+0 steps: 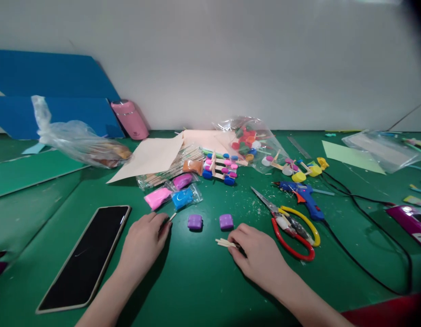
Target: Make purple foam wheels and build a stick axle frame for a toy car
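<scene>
Between my hands, two small purple blocks sit apart on the green tabletop, one left and one right. My left hand is closed in a pinch on a short pale wooden stick, its tip sticking out past the fingers. Several short wooden sticks poke out from the fingers of my right hand, which is closed around their other ends, just below the right purple block. Red and yellow scissors lie to the right of that hand, blades pointing away. A phone lies left of my left hand.
Packets of coloured clay, wheeled stick models and a bag of bottle caps lie beyond my hands. At right, a blue glue gun trails a black cord. A pink flask leans against the back wall.
</scene>
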### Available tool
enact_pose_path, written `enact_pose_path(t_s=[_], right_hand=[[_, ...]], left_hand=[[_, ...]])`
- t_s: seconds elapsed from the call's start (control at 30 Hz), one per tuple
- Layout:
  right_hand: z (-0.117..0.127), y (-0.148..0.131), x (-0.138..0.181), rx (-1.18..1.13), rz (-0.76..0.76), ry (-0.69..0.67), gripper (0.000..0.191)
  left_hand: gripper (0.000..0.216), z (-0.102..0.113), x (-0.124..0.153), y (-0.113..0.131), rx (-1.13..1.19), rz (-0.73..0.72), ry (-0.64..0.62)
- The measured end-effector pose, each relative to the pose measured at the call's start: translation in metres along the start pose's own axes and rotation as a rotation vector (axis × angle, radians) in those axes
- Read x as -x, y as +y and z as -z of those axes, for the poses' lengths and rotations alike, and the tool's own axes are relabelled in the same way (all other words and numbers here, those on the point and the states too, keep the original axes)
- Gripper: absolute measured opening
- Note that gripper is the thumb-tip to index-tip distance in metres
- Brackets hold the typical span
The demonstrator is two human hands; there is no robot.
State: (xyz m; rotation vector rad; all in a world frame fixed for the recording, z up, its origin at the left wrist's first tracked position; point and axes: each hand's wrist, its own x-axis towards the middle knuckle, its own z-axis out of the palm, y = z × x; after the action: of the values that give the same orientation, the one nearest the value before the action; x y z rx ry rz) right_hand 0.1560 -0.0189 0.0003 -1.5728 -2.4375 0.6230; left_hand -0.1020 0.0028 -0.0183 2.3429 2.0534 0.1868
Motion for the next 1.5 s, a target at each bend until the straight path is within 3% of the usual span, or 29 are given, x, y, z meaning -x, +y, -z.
enact_pose_path(t_s=[0.23,0.33,0.43,0.53,0.63,0.8,1.1,1.33,1.5], right_hand=[[0.002,0.001,-0.001,0.002,0.027,-0.036,0.012],[0.004,0.002,-0.001,0.006,0.041,-0.057,0.013],[0.006,0.002,-0.003,0.018,0.052,-0.078,0.014],[0.008,0.001,-0.006,0.044,0.052,-0.092,0.016],[0.01,0.0,-0.009,0.066,0.071,-0.11,0.014],[0.011,0.005,-0.009,0.063,0.097,-0.123,0.013],[0.015,0.009,-0.006,0.12,0.117,-0.132,0.016],[0.024,-0.003,-0.012,0.235,0.18,-0.18,0.014],[0.023,0.004,-0.009,0.227,0.21,-0.162,0.013]], left_hand=[[0.025,0.007,0.01,-0.005,-0.061,-0.004,-0.049],[0.025,0.012,0.017,0.002,-0.133,-0.008,0.101],[0.022,0.014,0.021,0.027,0.02,-0.141,0.228],[0.02,0.011,0.02,0.064,0.194,-0.315,0.107],[0.021,0.006,0.014,0.092,0.143,-0.369,-0.07],[0.022,0.0,0.005,0.102,0.082,-0.383,-0.219],[0.023,-0.008,0.004,0.098,0.237,-0.42,-0.216],[0.015,0.0,-0.007,0.11,-0.041,-0.713,-0.156],[0.014,-0.004,-0.011,0.114,-0.088,-0.855,-0.1]])
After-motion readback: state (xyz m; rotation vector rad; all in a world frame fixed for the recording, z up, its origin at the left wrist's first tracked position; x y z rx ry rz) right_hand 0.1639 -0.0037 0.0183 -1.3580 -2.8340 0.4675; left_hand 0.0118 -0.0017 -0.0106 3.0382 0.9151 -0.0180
